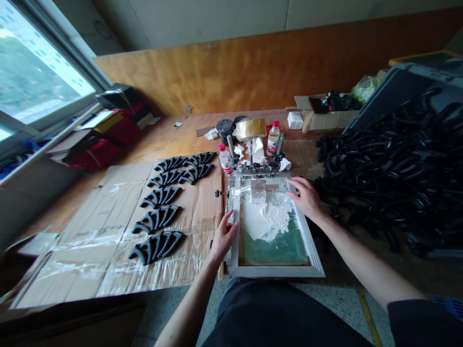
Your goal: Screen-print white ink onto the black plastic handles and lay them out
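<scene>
The screen frame (275, 272) lies between my loosely spread left hand (223, 237) and right hand (307, 198). Its length seems to run near to far.

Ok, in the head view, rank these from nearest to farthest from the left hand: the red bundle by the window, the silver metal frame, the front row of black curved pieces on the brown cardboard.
From the left hand:
1. Silver metal frame: right beside it.
2. Front row of black curved pieces: to its left.
3. Red bundle: far back left.
</scene>
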